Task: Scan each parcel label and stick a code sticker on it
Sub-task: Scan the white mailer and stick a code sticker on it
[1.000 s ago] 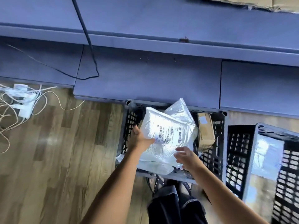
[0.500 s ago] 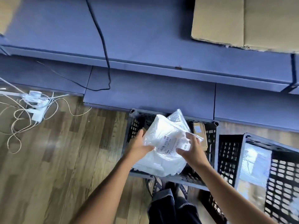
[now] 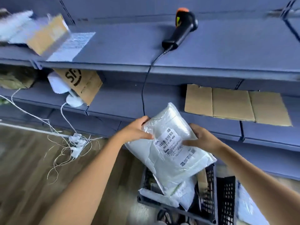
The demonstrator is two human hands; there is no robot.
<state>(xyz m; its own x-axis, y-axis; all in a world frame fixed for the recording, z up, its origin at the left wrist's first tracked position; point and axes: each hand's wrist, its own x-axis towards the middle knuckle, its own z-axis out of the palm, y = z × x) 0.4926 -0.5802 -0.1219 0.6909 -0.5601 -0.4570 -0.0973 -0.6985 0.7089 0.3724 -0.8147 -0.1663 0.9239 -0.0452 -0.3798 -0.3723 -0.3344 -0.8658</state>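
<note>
Both hands are clamped on the same white plastic parcel point(image 3: 170, 164). The left hand point(image 3: 134, 132) wraps its upper left edge with the thumb lying across the face. The right hand point(image 3: 203, 138) takes the opposite edge, its thumb pressing down just beside the printed label point(image 3: 172, 142), which faces up and is not covered. The parcel hangs tilted in the air just above a black crate point(image 3: 209, 200) that has more bags in it. The wrinkled, glossy film suggests a light, soft bag that will sag and slide, so holding it by two opposite edges looks right for keeping the label taut and flat. A grip closer to the barcode would risk creasing it or hiding it. The scanner point(image 3: 181, 30) lies well apart on the upper shelf point(image 3: 227, 51), with its cable point(image 3: 143, 95) trailing down towards the parcel. One hand will probably have to let go to fetch it.
</note>
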